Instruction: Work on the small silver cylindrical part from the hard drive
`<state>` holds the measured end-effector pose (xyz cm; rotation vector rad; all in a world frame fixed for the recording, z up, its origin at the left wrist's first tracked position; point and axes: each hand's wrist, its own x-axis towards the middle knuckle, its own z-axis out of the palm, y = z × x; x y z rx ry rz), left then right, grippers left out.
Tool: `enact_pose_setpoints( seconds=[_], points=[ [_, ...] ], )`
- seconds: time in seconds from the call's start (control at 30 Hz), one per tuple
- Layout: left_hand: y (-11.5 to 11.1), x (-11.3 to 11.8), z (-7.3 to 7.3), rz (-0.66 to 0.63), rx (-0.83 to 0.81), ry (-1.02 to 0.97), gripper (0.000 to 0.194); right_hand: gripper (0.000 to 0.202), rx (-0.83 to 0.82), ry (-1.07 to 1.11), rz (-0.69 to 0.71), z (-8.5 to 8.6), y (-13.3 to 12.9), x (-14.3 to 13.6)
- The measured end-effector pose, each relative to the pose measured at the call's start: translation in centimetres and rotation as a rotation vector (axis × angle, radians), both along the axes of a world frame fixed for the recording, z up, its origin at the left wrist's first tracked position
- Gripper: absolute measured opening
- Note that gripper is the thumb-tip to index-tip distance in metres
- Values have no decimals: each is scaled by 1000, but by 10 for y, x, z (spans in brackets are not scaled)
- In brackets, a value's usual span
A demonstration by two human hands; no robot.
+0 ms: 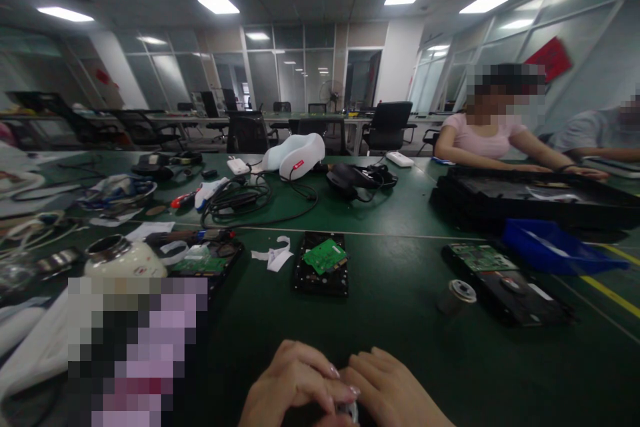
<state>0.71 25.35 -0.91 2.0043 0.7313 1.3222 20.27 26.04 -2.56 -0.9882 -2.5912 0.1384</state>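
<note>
My left hand (293, 380) and my right hand (397, 390) meet at the bottom edge of the view, fingers curled and touching each other. Between their fingertips shows a small shiny metal part (351, 411), mostly hidden by the fingers and cut off by the frame. Beyond the hands, on the green table (400, 320), a black hard drive (320, 280) lies flat with a loose green circuit board (325, 255) on top. A small round metal piece (457, 295) stands to the right of it.
Two more opened drives (505, 283) and a blue bin (555, 247) lie at the right. Coiled black cables (240, 200), a white neck pillow (295, 155) and a black headset (357, 180) sit farther back. Two people (493, 137) work at a black tray (530, 197) at the far right.
</note>
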Motion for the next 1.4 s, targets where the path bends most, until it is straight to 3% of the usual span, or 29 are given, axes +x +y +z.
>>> enact_pose_setpoints(
  seconds=[0.23,0.43,0.57,0.73,0.93,1.2,1.4],
  points=[
    [8,-3,1,-39,20,108,17,17,72,15,10,-4,1,1],
    [9,-6,-1,-111,-30,168,20,17,29,19,5,-7,0,2],
    [11,-1,5,-85,-48,148,15,23,32,-11,-15,-8,0,2],
    [12,8,17,-72,-49,126,24,27,41,-41,-13,-6,0,0],
    [11,8,13,-26,-126,11,30,27,-27,-46,-9,-1,1,-1],
    [10,5,15,-106,-176,29,8,17,4,-44,-18,2,-1,0],
    [11,5,17,-80,-146,67,6,24,54,-47,-6,-3,0,-1]
  ],
)
